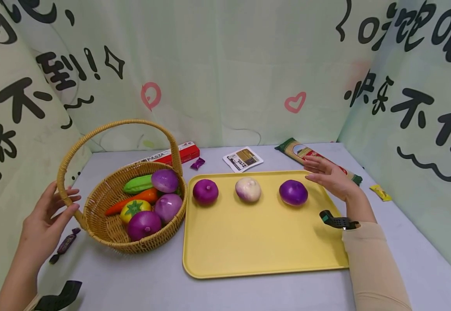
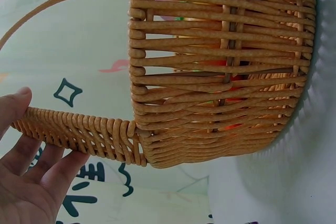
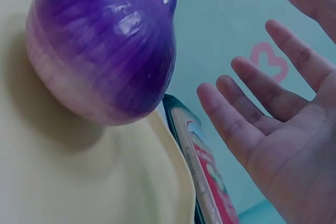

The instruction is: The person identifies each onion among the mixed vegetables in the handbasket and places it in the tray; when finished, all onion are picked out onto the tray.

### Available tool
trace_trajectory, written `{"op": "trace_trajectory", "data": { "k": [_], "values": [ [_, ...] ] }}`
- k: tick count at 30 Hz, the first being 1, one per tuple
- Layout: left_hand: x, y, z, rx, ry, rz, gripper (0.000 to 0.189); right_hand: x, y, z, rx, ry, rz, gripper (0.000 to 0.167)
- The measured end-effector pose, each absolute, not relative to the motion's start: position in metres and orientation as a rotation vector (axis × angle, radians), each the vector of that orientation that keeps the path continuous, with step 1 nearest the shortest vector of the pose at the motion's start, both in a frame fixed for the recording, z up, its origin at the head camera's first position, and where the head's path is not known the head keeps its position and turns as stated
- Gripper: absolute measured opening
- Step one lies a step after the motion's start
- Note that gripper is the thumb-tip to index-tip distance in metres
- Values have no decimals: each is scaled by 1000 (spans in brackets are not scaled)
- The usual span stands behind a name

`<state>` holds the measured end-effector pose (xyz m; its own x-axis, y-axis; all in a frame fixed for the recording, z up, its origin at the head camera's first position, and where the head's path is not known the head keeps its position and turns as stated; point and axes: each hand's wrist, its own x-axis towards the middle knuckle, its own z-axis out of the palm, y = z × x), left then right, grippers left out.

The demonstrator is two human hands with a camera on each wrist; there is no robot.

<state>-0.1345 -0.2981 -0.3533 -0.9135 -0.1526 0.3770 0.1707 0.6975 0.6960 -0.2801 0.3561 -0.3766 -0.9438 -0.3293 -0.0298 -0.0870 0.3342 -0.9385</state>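
On the left stands a wicker basket [image 1: 128, 246] with a tall hoop handle [image 2: 79, 132]. My left hand [image 1: 44, 220] holds the base of that handle between thumb and fingers. Inside the basket lie several purple onions [image 1: 144, 225], a carrot [image 1: 132, 202], a green ribbed vegetable [image 1: 137, 184] and a yellow tomato-like piece [image 1: 135, 210]. A yellow tray [image 1: 264, 242] bears a dark purple onion [image 1: 205, 191], a whitish onion-like bulb [image 1: 248, 190] and a purple onion with a pale underside [image 3: 105, 45]. Beside that last onion, my right hand [image 1: 332, 177] hovers with fingers spread, apart from it.
Behind the tray lie a green-and-red packet [image 1: 318, 157] and a white card-like packet [image 1: 243, 160]. A red pasta box [image 1: 189, 152] and a purple candy [image 1: 197, 163] sit behind the basket. Another dark candy [image 1: 65, 246] lies by my left hand, a yellow one [image 1: 381, 192] at right.
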Motion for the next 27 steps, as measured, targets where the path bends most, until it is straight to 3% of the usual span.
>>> {"op": "trace_trajectory", "data": {
  "k": [27],
  "values": [
    [-134, -298, -353, -29, -2489, -1094, 64, -292, 323, -363, -497, 2398, -1554, 64]
  ]
}}
